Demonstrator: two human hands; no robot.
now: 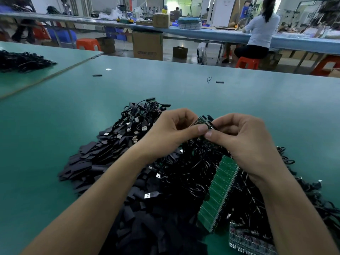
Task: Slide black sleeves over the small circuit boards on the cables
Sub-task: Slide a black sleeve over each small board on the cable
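Now: both hands pinching one small board

Left hand (171, 129) and right hand (239, 137) meet thumb to thumb. The fingers (200, 128) of both are curled, pinching a small circuit board (202, 122). Directly below the fingers, tangled cables (184, 172) lie on the green bench (165, 85). Left of the left-hand fingers sits a heap of flat black sleeves (88, 159). Under the right wrist lies a green board panel (220, 186), tilted.

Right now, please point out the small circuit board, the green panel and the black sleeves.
small circuit board (201, 120): head view, its green face
green panel (222, 181): head view, its middle
black sleeves (86, 161): head view, pile's left part
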